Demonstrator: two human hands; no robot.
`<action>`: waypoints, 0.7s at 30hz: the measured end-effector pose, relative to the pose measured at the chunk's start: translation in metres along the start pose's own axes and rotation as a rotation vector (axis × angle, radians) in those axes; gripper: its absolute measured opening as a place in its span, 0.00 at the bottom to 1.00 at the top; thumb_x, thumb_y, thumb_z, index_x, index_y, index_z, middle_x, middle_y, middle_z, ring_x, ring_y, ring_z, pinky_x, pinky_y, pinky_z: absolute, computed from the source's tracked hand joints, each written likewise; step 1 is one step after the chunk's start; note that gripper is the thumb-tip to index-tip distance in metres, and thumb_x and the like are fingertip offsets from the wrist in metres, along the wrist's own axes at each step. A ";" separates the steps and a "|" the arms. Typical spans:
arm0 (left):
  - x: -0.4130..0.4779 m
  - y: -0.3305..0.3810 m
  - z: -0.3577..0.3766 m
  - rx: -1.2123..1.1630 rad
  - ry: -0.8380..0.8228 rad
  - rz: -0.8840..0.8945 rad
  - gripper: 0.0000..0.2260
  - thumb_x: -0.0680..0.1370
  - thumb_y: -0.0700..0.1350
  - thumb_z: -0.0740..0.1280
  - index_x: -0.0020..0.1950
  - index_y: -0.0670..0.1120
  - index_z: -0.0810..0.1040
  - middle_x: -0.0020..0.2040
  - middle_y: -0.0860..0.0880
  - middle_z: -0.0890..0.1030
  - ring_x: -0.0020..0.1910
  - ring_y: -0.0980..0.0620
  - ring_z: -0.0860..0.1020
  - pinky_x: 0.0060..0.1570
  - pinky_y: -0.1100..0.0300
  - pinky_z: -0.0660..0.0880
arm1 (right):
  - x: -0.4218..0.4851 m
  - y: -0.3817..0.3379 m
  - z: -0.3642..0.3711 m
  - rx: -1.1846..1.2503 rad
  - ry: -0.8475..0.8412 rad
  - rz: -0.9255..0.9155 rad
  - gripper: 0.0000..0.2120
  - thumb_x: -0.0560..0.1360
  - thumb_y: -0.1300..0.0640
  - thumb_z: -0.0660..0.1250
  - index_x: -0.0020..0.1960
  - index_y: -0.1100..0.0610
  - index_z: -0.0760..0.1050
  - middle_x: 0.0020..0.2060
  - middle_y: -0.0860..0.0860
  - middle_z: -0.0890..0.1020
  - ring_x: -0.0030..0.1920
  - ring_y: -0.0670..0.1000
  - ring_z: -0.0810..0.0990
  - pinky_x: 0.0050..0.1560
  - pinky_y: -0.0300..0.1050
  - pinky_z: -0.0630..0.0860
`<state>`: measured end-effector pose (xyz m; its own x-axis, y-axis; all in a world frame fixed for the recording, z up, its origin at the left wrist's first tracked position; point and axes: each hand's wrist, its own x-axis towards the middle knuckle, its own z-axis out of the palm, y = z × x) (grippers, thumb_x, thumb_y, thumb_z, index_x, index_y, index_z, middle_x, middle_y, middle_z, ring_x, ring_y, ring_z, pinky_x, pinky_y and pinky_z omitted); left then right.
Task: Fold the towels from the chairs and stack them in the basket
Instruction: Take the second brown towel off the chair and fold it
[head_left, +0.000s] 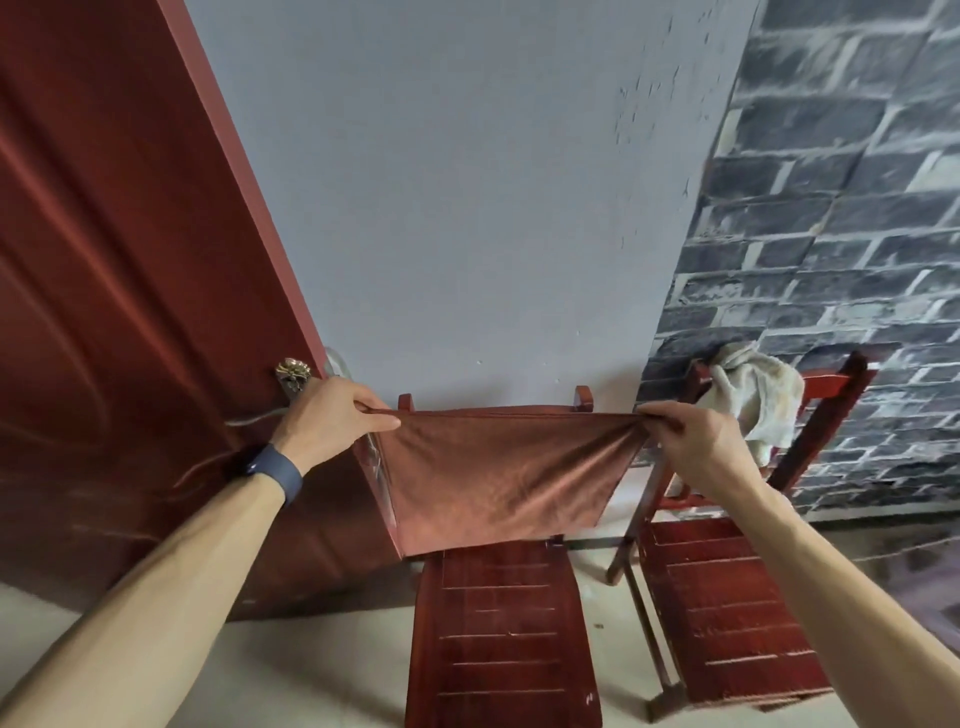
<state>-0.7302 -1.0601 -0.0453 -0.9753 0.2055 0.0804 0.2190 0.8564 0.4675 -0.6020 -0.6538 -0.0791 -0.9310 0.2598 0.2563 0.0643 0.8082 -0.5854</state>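
Both bare forearms reached up from the bottom corners, the left one wearing a dark blue wristband (275, 470). The left hand (332, 415) was closed, pinching the top left corner of a brown towel (498, 478) between thumb and fingers. The right hand (696, 441) was closed the same way on the top right corner, where the cloth bunched into small folds. Between them the towel hung stretched, its top edge taut and straight, its smooth, faintly shiny fabric tapering to a narrower lower edge. It hung in front of the back of the near chair (501, 639), a red-brown wooden chair with a slatted seat, whose two back posts showed just above the towel's top edge.

Just to the right stood a second chair (727, 613) of the same wood and slats. A pale, crumpled towel (753, 400) of rougher, nubby cloth was draped over its top rail.

At left stood a dark red panelled door (119, 291) with a brass knob (293, 371). Behind the chairs was a plain grey wall (467, 208), and at right a wall (831, 234) patterned with dark grey bricks. No writing could be read, and no basket showed.
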 end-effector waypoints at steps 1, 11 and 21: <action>0.002 0.000 -0.004 -0.005 0.006 -0.001 0.12 0.66 0.60 0.78 0.42 0.54 0.87 0.37 0.59 0.84 0.40 0.60 0.82 0.47 0.61 0.78 | 0.003 -0.003 -0.005 0.006 -0.010 0.004 0.11 0.76 0.62 0.71 0.56 0.53 0.85 0.44 0.50 0.88 0.42 0.38 0.84 0.60 0.22 0.67; 0.000 -0.004 0.007 0.171 -0.008 -0.030 0.10 0.75 0.57 0.71 0.52 0.55 0.86 0.50 0.52 0.86 0.53 0.48 0.81 0.45 0.60 0.74 | 0.025 -0.005 0.003 -0.137 -0.124 0.007 0.07 0.76 0.58 0.73 0.53 0.52 0.87 0.45 0.49 0.88 0.49 0.49 0.85 0.55 0.15 0.55; 0.014 -0.057 0.122 0.373 -0.044 0.041 0.10 0.79 0.56 0.65 0.55 0.57 0.84 0.53 0.53 0.85 0.53 0.48 0.80 0.51 0.55 0.76 | 0.035 0.052 0.101 -0.223 -0.295 0.127 0.10 0.76 0.60 0.69 0.53 0.51 0.86 0.50 0.51 0.87 0.52 0.55 0.84 0.58 0.49 0.79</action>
<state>-0.7532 -1.0477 -0.1782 -0.9652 0.2568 0.0504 0.2610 0.9589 0.1117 -0.6673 -0.6562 -0.1786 -0.9719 0.2280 -0.0583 0.2317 0.8829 -0.4084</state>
